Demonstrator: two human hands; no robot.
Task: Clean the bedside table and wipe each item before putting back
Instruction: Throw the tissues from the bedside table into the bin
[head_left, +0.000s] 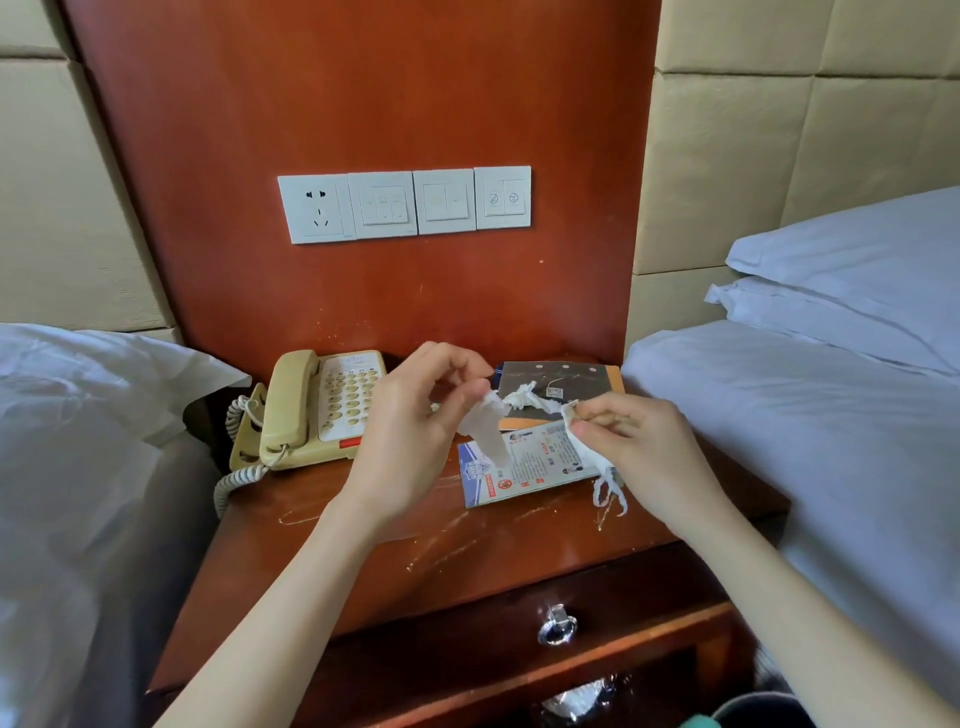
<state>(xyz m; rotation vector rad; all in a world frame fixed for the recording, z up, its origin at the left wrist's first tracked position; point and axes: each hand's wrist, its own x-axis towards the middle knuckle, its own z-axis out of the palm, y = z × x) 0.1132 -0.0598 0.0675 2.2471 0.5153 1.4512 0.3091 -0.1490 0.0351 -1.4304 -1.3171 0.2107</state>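
1. Both hands are hovering over the middle of the frame, above the bedside table (415, 561), and stretching a crumpled white tissue (522, 397) between them.
2. The left hand (415, 441) is pinching the left end of the tissue between thumb and curled fingers, and a flap of tissue is hanging down below that pinch.
3. The right hand (644, 447) is pinching the right end with its fingertips pressed together, and thin torn strands are dangling beneath it toward the table top.
4. The tissue is hanging in the air over the printed items, not resting on the table.
5. A beige phone (317, 410) is sitting at the back left of the table top, left of centre in the frame, with its handset in the cradle and its coiled cord trailing off the left edge.
6. A printed leaflet (524, 467) is lying flat under the hands, just right of centre.
7. A dark card with an orange edge (571, 384) is lying behind the leaflet, against the wooden wall panel (363, 104).
8. Pale scratch marks are showing on the table top in front of the leaflet.
9. A drawer with a metal ring pull (557, 626) is showing below the table top, lower centre.
10. A row of white switch and socket plates (404, 205) is sitting on the panel in the upper middle.
11. White bedding is filling the left edge, and stacked pillows (841, 291) are lying on the bed at the right edge.
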